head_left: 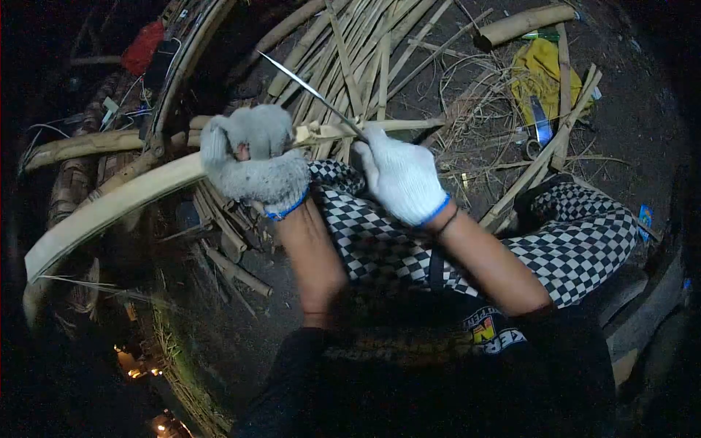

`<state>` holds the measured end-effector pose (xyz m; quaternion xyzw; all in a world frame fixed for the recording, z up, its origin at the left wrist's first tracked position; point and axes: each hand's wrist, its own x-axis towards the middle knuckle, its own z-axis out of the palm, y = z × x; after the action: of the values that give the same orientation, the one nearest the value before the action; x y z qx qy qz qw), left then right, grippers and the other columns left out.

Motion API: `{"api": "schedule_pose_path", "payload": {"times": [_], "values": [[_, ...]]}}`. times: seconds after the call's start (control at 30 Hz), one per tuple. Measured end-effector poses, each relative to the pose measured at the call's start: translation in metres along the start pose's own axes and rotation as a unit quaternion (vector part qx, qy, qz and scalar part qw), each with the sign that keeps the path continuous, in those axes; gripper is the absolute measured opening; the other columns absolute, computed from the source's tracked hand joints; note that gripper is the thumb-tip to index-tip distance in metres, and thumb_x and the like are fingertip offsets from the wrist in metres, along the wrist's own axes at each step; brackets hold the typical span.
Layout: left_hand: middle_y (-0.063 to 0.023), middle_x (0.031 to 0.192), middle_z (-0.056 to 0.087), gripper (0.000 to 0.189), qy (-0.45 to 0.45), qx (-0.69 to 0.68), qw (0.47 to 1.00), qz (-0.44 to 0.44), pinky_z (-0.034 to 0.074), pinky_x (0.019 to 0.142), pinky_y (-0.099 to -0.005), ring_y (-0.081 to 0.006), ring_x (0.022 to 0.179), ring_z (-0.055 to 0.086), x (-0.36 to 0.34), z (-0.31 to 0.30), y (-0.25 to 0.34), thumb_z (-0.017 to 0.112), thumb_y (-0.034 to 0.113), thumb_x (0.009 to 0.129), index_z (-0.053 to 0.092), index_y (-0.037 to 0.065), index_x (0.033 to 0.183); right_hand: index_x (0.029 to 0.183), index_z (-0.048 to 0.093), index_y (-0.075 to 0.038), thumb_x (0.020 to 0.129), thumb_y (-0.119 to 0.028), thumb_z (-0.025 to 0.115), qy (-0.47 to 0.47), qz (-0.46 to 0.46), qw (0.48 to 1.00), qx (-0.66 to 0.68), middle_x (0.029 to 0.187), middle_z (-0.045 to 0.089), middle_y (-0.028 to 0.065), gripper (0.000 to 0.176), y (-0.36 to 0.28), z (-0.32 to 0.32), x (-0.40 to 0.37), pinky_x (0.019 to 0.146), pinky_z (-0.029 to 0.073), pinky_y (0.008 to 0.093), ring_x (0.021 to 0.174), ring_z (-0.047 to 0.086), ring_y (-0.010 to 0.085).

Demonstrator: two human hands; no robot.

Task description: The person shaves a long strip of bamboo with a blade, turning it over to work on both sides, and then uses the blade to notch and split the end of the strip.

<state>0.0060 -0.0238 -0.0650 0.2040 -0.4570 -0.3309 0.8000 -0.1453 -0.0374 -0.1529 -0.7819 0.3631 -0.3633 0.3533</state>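
My left hand (252, 157), in a grey knit glove, grips a pale split bamboo strip (124, 201) that runs from lower left up to the middle. My right hand (400, 175), in a white glove, holds a long thin knife (310, 89) whose blade points up and left. The blade's base meets the split end of the bamboo (332, 131) between my two hands. Both hands are above my knees, which are in black-and-white checkered trousers (577, 241).
Many bamboo strips (365, 51) lie fanned out on the dark ground ahead. A thick bamboo piece (526, 22) lies at top right beside a yellow cloth (537, 77). A curved woven bamboo frame (182, 66) and round culms (80, 146) are on the left.
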Motion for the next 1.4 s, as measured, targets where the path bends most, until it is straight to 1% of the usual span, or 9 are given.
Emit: {"api": "schedule_pose_path", "payload": {"times": [0.1, 0.2, 0.23, 0.37, 0.6, 0.7, 1.1, 1.23, 1.4], "values": [[0.0006, 0.045, 0.028, 0.037, 0.052, 0.018, 0.998, 0.003, 0.019, 0.039, -0.0319, -0.0120, 0.034, 0.018, 0.000, -0.009, 0.004, 0.043, 0.028, 0.090, 0.032, 0.017, 0.057, 0.102, 0.052, -0.007, 0.093, -0.026, 0.049, -0.089, 0.064, 0.991, -0.081, 0.069, 0.062, 0.0206, 0.021, 0.024, 0.010, 0.004, 0.059, 0.048, 0.0516, 0.067, 0.062, 0.0405], [0.0015, 0.045, 0.028, 0.038, 0.058, 0.041, 0.997, 0.012, 0.019, 0.039, -0.0301, -0.0117, 0.036, 0.018, -0.003, 0.002, 0.003, 0.042, 0.030, 0.091, 0.031, 0.018, 0.057, 0.105, 0.053, -0.007, 0.093, -0.025, 0.048, -0.026, -0.042, 0.999, -0.011, 0.069, 0.062, 0.0206, 0.022, -0.011, -0.006, -0.001, 0.060, 0.048, 0.0517, 0.067, 0.062, 0.0403], [0.0016, 0.045, 0.027, 0.038, 0.035, 0.075, 0.996, 0.028, 0.019, 0.040, -0.0301, -0.0118, 0.036, 0.019, -0.002, -0.001, 0.001, 0.042, 0.031, 0.091, 0.031, 0.018, 0.057, 0.092, 0.059, -0.007, 0.085, -0.019, 0.050, -0.019, -0.014, 1.000, -0.013, 0.065, 0.062, 0.0159, 0.016, -0.017, -0.002, -0.002, 0.056, 0.050, 0.0485, 0.065, 0.063, 0.0380], [0.0018, 0.044, 0.027, 0.037, 0.081, 0.094, 0.992, 0.018, 0.020, 0.040, -0.0302, -0.0117, 0.036, 0.019, -0.008, 0.000, 0.005, 0.044, 0.031, 0.090, 0.032, 0.018, 0.058, 0.093, 0.056, -0.006, 0.089, -0.021, 0.048, -0.056, 0.077, 0.994, -0.048, 0.069, 0.062, 0.0188, 0.017, 0.040, 0.028, 0.000, 0.056, 0.050, 0.0493, 0.066, 0.063, 0.0390], [0.0023, 0.044, 0.028, 0.035, 0.069, 0.086, 0.993, 0.041, 0.022, 0.039, -0.0292, -0.0107, 0.035, 0.021, -0.009, -0.017, 0.010, 0.045, 0.028, 0.089, 0.032, 0.017, 0.058, 0.100, 0.051, -0.006, 0.093, -0.025, 0.045, 0.013, 0.008, 0.999, 0.047, 0.071, 0.062, 0.0208, 0.021, -0.001, -0.005, -0.006, 0.058, 0.049, 0.0506, 0.067, 0.062, 0.0409], [0.0024, 0.045, 0.027, 0.035, 0.082, 0.041, 0.995, 0.038, 0.022, 0.039, -0.0298, -0.0115, 0.036, 0.020, -0.012, -0.016, 0.012, 0.045, 0.027, 0.089, 0.031, 0.017, 0.058, 0.099, 0.051, -0.006, 0.094, -0.028, 0.045, -0.086, 0.048, 0.993, -0.067, 0.071, 0.062, 0.0207, 0.023, 0.027, 0.016, -0.007, 0.057, 0.049, 0.0508, 0.065, 0.062, 0.0405], [0.0011, 0.045, 0.026, 0.036, 0.109, 0.073, 0.991, 0.025, 0.021, 0.039, -0.0294, -0.0120, 0.036, 0.018, -0.007, -0.019, 0.003, 0.044, 0.027, 0.087, 0.028, 0.018, 0.057, 0.093, 0.049, -0.007, 0.093, -0.024, 0.050, -0.039, -0.008, 0.992, -0.118, 0.061, 0.057, 0.0175, 0.017, 0.019, -0.001, -0.005, 0.052, 0.047, 0.0470, 0.058, 0.060, 0.0367], [0.0018, 0.044, 0.023, 0.037, 0.132, 0.096, 0.987, 0.014, 0.019, 0.038, -0.0289, -0.0115, 0.035, 0.018, -0.015, -0.013, 0.001, 0.044, 0.025, 0.086, 0.026, 0.018, 0.055, 0.095, 0.050, -0.007, 0.093, -0.024, 0.050, 0.023, -0.029, 0.999, -0.004, 0.062, 0.058, 0.0167, 0.017, 0.008, -0.003, -0.008, 0.053, 0.048, 0.0462, 0.060, 0.062, 0.0360], [0.0007, 0.043, 0.024, 0.038, 0.091, 0.012, 0.996, -0.012, 0.019, 0.041, -0.0323, -0.0131, 0.036, 0.018, -0.013, -0.028, 0.006, 0.042, 0.027, 0.086, 0.026, 0.018, 0.053, 0.097, 0.050, -0.008, 0.093, -0.026, 0.049, -0.046, 0.030, 0.991, -0.123, 0.064, 0.060, 0.0181, 0.018, 0.046, 0.026, -0.003, 0.053, 0.047, 0.0482, 0.061, 0.061, 0.0385]]}}
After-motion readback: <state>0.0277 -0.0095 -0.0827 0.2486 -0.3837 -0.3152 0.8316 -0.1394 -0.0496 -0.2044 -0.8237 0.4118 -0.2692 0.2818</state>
